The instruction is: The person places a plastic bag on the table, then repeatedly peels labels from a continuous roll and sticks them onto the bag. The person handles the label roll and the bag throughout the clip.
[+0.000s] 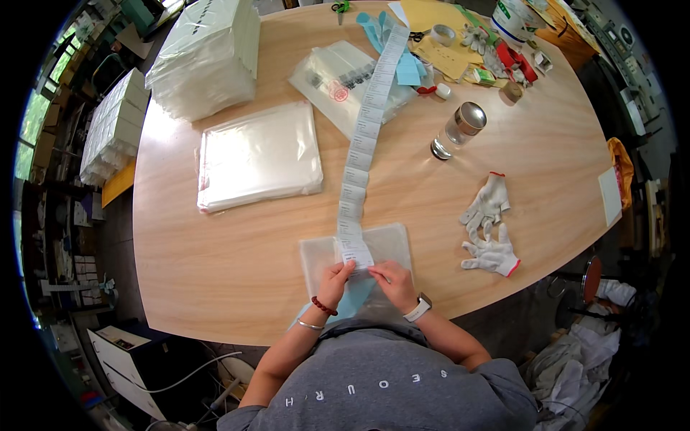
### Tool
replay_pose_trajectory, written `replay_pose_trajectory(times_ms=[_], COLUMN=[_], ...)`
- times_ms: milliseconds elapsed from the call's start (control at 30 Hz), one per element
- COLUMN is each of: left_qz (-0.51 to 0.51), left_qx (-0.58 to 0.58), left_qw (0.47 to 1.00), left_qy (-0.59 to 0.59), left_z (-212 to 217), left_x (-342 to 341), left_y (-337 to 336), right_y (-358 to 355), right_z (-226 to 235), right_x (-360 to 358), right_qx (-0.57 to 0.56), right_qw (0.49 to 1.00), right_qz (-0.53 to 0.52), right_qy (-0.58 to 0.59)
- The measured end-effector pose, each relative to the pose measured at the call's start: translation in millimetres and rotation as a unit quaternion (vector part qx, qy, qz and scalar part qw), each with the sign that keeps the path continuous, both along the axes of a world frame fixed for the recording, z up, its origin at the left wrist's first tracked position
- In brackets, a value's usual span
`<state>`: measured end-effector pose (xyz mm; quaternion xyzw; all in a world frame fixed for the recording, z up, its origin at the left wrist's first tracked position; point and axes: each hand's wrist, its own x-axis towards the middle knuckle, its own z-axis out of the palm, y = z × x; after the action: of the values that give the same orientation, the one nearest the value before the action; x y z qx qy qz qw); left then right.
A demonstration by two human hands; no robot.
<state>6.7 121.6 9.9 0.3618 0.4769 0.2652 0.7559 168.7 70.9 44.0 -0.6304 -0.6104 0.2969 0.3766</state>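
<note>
A long strip of white printed labels (363, 136) runs down the table toward me, its near end over a thin stack of transparent plastic bags (393, 241). My left hand (335, 281) pinches the near end of that strip at its left corner. At the opposite corner, my right hand (394, 283) has thumb and fingertips closed on the strip's edge. Light blue backing paper (356, 297) hangs below, between my wrists, over the table's near edge. Whether a single label is partly peeled, I cannot make out.
A flat pile of plastic bags (260, 156) lies left of the strip, with a tall wrapped stack (205, 61) behind it. White gloves (491, 251) and a glass bottle (458, 131) stand to the right. Tape, papers and scissors (341, 8) crowd the far side.
</note>
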Motion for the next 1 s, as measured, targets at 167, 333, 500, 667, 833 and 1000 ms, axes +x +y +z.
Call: replay_pose_trajectory(times_ms=[167,333,500,667,833,1000], left_qz=[0.097,0.136,0.128,0.106,0.123,0.125], left_qx=[-0.125,-0.164,-0.142,-0.153,-0.125,-0.136], left_qw=[0.985,0.973,0.98,0.981,0.984,0.98], left_qy=[-0.066,-0.084,-0.047,-0.061,-0.04,-0.078], left_z=[9,6,-7,-24,-13,3], left_x=[4,-1,-3,-14,-4,-4], left_y=[4,5,0,-4,-5,-2], right_y=[-15,1,30,40,40,51], right_z=[27,12,-14,-25,-33,-5], right_x=[7,34,58,57,50,41], right_qx=[0.146,0.082,-0.07,-0.078,-0.037,-0.005], right_qw=[0.978,0.995,0.987,0.986,0.995,0.964], right_qz=[0.093,-0.022,-0.108,-0.111,-0.061,-0.168], right_qy=[-0.12,0.054,0.095,0.095,-0.074,-0.207])
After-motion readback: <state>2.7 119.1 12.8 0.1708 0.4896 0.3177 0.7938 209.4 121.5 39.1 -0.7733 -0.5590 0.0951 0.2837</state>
